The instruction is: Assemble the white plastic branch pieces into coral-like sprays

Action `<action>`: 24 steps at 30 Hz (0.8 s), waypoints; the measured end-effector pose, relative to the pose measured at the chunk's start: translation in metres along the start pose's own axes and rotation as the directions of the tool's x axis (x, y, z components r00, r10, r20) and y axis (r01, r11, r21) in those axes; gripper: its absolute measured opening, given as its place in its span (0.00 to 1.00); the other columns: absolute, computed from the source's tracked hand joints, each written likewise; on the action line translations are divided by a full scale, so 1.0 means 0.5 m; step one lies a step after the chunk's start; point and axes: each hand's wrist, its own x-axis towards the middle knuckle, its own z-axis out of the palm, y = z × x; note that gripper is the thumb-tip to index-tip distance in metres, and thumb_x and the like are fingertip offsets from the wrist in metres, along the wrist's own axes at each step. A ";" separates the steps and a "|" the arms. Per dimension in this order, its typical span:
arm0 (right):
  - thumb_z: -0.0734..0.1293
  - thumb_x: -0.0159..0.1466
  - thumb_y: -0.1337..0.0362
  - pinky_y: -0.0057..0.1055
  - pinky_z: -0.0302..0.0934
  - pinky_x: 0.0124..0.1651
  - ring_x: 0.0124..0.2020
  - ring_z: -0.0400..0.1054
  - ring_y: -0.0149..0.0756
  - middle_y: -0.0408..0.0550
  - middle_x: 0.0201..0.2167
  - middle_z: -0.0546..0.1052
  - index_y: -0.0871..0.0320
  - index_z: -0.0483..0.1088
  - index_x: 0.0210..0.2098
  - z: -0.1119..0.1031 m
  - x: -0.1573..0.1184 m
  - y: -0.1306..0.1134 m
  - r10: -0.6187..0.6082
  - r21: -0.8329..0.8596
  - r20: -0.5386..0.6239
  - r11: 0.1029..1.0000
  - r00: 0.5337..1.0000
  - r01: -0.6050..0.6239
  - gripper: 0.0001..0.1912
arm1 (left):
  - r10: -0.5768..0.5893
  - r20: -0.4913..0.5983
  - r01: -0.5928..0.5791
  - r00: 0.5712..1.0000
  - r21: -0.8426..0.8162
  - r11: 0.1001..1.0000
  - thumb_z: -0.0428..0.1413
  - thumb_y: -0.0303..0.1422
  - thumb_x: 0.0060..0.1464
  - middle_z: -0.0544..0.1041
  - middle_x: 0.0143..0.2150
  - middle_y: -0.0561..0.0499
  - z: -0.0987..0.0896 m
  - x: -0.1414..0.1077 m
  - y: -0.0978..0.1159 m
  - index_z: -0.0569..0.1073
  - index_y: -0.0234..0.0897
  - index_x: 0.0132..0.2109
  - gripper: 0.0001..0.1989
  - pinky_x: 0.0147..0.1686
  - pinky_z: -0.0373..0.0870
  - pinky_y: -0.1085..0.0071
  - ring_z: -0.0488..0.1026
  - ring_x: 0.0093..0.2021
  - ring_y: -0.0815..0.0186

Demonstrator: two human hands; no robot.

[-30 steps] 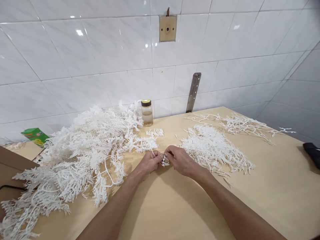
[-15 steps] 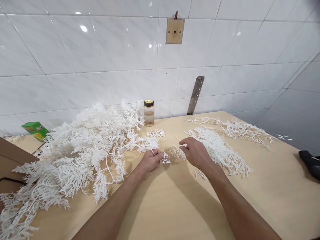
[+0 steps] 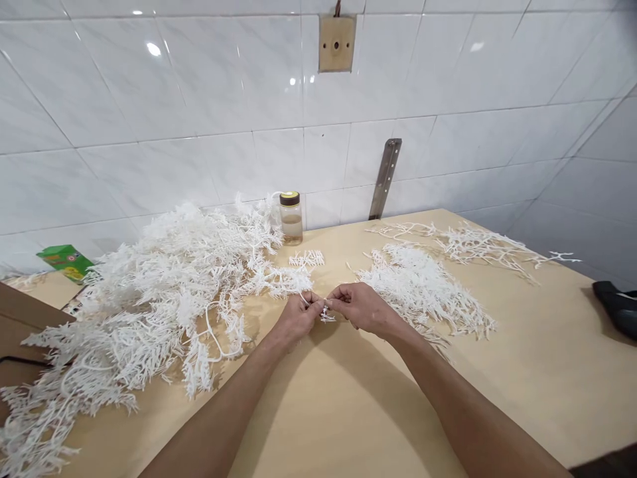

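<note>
My left hand [image 3: 300,315] pinches a white branched plastic sprig [image 3: 326,315], whose short prongs stick out past the fingertips. Against the same sprig, my right hand [image 3: 362,307] has its thumb and forefinger pressed together; whatever small bit they grip is mostly hidden. A heap of white plastic branches [image 3: 169,299] lies left of my left hand, one part reaching close to it. Beyond my right wrist a pile of small loose white pieces [image 3: 423,285] spreads over the table. A small flat patch of white pieces [image 3: 306,258] lies behind both hands.
A lidded bottle of brownish liquid [image 3: 291,220] stands near the wall. Bare white stems [image 3: 490,249] lie at the back right, a black object [image 3: 617,309] at the right edge. A green box [image 3: 64,261] and brown carton [image 3: 30,315] are on the left.
My right hand has moved left from the loose pieces to meet the sprig at my left fingertips, and its fingers have closed. My left hand keeps its pinch. The camera view has shifted slightly.
</note>
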 end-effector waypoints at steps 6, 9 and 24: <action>0.63 0.61 0.56 0.25 0.56 0.21 0.16 0.62 0.27 0.40 0.19 0.68 0.58 0.69 0.27 0.003 0.006 0.014 0.032 0.051 0.037 0.998 0.999 -0.034 0.13 | -0.004 0.007 0.004 1.000 0.012 1.000 0.60 0.51 0.47 0.62 0.21 0.57 -0.001 0.001 -0.001 0.68 0.34 0.30 0.22 0.23 0.47 0.75 0.53 0.21 0.75; 0.64 0.62 0.55 0.25 0.58 0.22 0.18 0.63 0.28 0.39 0.20 0.68 0.58 0.68 0.28 -0.001 0.008 0.020 0.022 0.171 0.105 0.984 0.994 -0.040 0.13 | -0.035 0.053 0.038 0.998 -0.052 0.998 0.62 0.52 0.45 0.60 0.19 0.59 -0.003 -0.003 0.010 0.67 0.35 0.30 0.24 0.21 0.44 0.75 0.49 0.19 0.77; 0.57 0.67 0.67 0.30 0.54 0.35 0.32 0.67 0.37 0.50 0.32 0.75 0.58 0.67 0.32 0.001 0.031 0.047 -0.079 -0.461 -0.408 0.878 0.910 -0.130 0.09 | -0.046 0.061 0.052 0.997 -0.098 0.994 0.62 0.50 0.45 0.59 0.17 0.59 -0.006 -0.006 0.016 0.67 0.35 0.28 0.22 0.20 0.43 0.75 0.50 0.17 0.77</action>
